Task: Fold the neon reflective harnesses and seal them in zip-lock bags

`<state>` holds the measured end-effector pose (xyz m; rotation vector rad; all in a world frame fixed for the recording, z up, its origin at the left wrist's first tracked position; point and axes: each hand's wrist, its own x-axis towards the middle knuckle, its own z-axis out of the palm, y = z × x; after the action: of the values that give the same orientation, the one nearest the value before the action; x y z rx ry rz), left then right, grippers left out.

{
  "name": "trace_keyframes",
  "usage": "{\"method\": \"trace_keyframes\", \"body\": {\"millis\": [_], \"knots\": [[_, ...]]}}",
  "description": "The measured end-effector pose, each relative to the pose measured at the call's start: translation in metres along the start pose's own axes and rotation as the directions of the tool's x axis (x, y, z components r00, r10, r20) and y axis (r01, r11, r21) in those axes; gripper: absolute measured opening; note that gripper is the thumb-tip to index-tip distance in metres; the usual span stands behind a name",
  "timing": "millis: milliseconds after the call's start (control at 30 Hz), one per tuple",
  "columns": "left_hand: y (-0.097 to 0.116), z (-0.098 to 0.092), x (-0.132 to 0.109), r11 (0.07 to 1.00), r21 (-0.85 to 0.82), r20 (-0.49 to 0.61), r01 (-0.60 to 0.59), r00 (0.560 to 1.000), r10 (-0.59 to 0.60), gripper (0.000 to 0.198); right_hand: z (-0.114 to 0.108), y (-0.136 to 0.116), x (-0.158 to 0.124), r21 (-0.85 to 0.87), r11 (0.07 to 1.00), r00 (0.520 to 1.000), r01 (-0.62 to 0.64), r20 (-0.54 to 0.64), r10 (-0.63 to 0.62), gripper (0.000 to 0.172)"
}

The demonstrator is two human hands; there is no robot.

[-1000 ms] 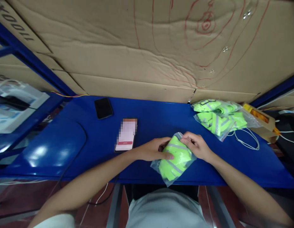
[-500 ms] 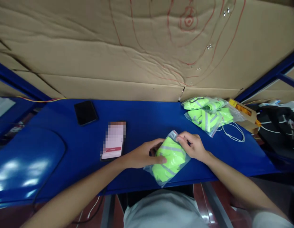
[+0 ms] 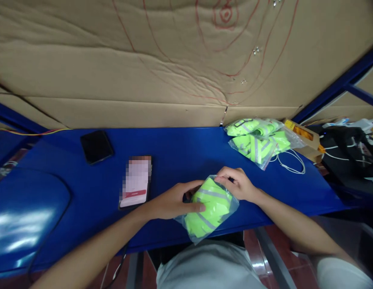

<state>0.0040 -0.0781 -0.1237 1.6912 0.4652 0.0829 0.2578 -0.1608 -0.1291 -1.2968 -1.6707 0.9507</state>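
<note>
A clear plastic bag with a folded neon-yellow reflective vest (image 3: pixel 208 210) lies on the blue table (image 3: pixel 180 156) near its front edge. My left hand (image 3: pixel 174 200) grips the bag's left side, thumb laid across the vest. My right hand (image 3: pixel 237 184) pinches the bag's top right edge with curled fingers. Both hands are closed on this bag.
A pile of bagged neon vests (image 3: pixel 258 138) lies at the back right, with a white cable (image 3: pixel 290 164) and a cardboard box (image 3: pixel 305 140) beside it. A lit phone (image 3: pixel 135 182) and a dark phone (image 3: pixel 96 146) lie to the left. A cardboard sheet (image 3: pixel 174 64) stands behind the table.
The view has swung to the right, so everything has slid left in frame. My hands stay on the bagged vest, and the right hand's fingers have shifted slightly along its top edge.
</note>
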Motion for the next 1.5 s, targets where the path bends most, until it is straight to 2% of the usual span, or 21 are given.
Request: {"method": "trace_keyframes", "body": {"millis": [133,233,333,400,500,600,700,800,933,1000,1067,1133,1200,1300,1400,1500], "knots": [[-0.002,0.002,0.003,0.989,-0.143,-0.063,-0.025,0.998,0.017,0.061,-0.005,0.004,0.005,0.107,0.993,0.998,-0.055,0.009,0.055,0.046],[-0.001,0.003,0.005,0.936,-0.348,-0.193,-0.047,0.981,-0.023,0.067,-0.013,0.007,0.010,0.169,0.982,0.996,-0.084,0.004,0.085,0.062],[0.004,0.002,0.006,0.887,-0.457,-0.356,-0.066,0.928,-0.114,0.079,-0.014,0.012,0.014,0.206,0.971,0.993,-0.119,0.019,0.117,0.065],[0.008,0.001,0.006,0.872,-0.482,-0.444,-0.086,0.882,-0.159,0.080,-0.009,0.016,0.016,0.219,0.965,0.990,-0.143,0.038,0.138,0.067],[0.011,0.000,0.007,0.855,-0.508,-0.520,-0.105,0.829,-0.207,0.078,0.002,0.023,0.018,0.231,0.959,0.986,-0.166,0.040,0.161,0.075],[0.010,0.002,0.008,0.834,-0.536,-0.555,-0.135,0.800,-0.227,0.077,0.005,0.030,0.020,0.236,0.955,0.982,-0.179,-0.019,0.188,0.083],[0.005,0.003,0.008,0.802,-0.562,-0.612,-0.203,0.754,-0.238,0.074,0.003,0.035,0.021,0.214,0.959,0.973,-0.188,-0.089,0.211,0.078],[0.001,-0.003,0.009,0.792,-0.537,-0.700,-0.292,0.678,-0.224,0.070,0.002,0.037,0.021,0.144,0.972,0.972,-0.187,-0.117,0.204,0.065],[-0.001,-0.025,0.009,0.814,-0.419,-0.823,-0.402,0.548,-0.153,0.067,0.004,0.036,0.018,-0.048,0.990,0.982,-0.132,-0.145,0.124,0.054],[0.000,-0.042,0.008,0.821,-0.365,-0.866,-0.439,0.484,-0.126,0.065,-0.004,0.033,0.019,-0.202,0.975,0.978,-0.094,-0.201,0.052,0.050],[0.002,-0.063,0.006,0.826,-0.326,-0.894,-0.459,0.433,-0.112,0.064,-0.023,0.029,0.025,-0.390,0.918,0.962,-0.073,-0.270,-0.038,0.047],[0.005,-0.089,0.003,0.838,-0.286,-0.917,-0.465,0.386,-0.099,0.064,-0.051,0.024,0.037,-0.577,0.813,0.944,-0.079,-0.305,-0.125,0.044],[0.006,-0.117,0.000,0.861,-0.231,-0.938,-0.453,0.339,-0.073,0.063,-0.081,0.023,0.053,-0.724,0.683,0.941,-0.094,-0.288,-0.176,0.044],[0.001,-0.150,-0.006,0.900,-0.142,-0.963,-0.411,0.266,-0.031,0.058,-0.116,0.028,0.078,-0.849,0.521,0.958,-0.086,-0.214,-0.191,0.054],[-0.013,-0.166,-0.009,0.927,-0.073,-0.977,-0.367,0.215,0.008,0.056,-0.131,0.036,0.098,-0.900,0.434,0.978,-0.036,-0.121,-0.170,0.046],[-0.028,-0.174,-0.008,0.945,-0.023,-0.980,-0.325,0.195,0.044,0.052,-0.130,0.035,0.111,-0.913,0.404,0.986,0.062,-0.008,-0.169,0.033]]}}
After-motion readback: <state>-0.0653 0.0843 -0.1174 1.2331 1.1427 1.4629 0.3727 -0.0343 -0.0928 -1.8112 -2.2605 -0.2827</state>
